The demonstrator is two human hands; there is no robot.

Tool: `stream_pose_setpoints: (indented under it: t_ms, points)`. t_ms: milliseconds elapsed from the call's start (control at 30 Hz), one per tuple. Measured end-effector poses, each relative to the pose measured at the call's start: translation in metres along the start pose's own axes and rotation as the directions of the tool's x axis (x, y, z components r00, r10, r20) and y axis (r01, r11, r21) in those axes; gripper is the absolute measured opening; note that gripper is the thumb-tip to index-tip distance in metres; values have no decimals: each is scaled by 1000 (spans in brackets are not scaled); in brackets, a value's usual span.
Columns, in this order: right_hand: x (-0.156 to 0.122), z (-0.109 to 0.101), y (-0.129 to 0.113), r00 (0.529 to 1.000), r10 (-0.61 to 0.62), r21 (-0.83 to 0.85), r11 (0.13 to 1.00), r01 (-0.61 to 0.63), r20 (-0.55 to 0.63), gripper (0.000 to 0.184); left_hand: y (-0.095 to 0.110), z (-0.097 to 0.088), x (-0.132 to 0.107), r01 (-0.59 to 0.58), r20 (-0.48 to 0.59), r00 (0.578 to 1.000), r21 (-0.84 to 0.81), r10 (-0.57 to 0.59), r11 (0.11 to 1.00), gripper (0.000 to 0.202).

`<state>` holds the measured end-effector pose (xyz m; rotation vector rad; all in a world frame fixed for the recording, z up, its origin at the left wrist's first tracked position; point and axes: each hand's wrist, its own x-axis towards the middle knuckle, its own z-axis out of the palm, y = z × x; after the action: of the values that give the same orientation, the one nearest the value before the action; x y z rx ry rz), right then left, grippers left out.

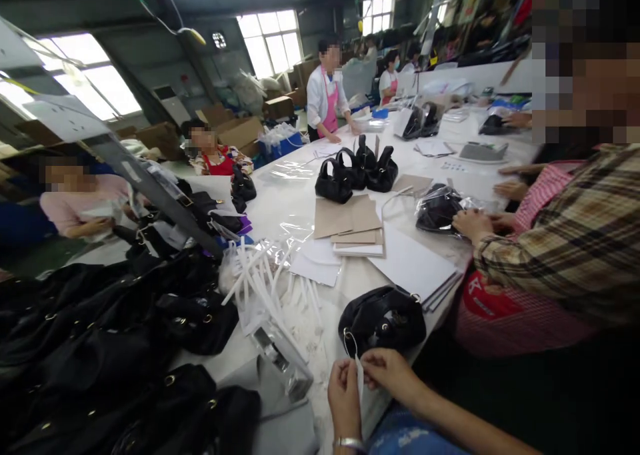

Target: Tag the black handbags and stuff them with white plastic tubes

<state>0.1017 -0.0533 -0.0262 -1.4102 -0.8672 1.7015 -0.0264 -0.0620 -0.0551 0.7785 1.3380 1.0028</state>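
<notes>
A black handbag (383, 322) with gold-coloured rings lies at the near edge of the white table. From the ring at its left end hangs a white cord loop that runs down to a narrow white tag (359, 378). My left hand (344, 388), with a bracelet at the wrist, pinches the tag from the left. On the right side, the fingers of my right hand (387, 373) are closed at the tag's upper part, by the cord. The fingertips partly hide the tag, and its print cannot be made out.
Black bags (100, 348) are heaped at left beside white strips (260, 275) and a tape dispenser (283, 358). Cardboard sheets (347, 215) and white sheets (413, 262) lie ahead. At right, a co-worker in a plaid sleeve (530, 255) handles a plastic-wrapped bag (439, 207).
</notes>
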Motion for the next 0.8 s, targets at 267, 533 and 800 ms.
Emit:
stream_pose_setpoints:
  t_ms: [267, 533, 800]
  points:
    - [-10, -5, -11, 994, -92, -42, 995, 95, 55, 27, 11, 10, -6, 112, -56, 991, -132, -120, 985, 38]
    - [-10, -1, -9, 989, -151, -130, 980, 149, -7, 19, 8, 15, -8, 207, 26, 978, -277, -208, 938, 38]
    - [-10, -2, -9, 984, -178, -272, 945, 178, 27, 14, 9, 17, -8, 189, -2, 981, -258, -196, 947, 38]
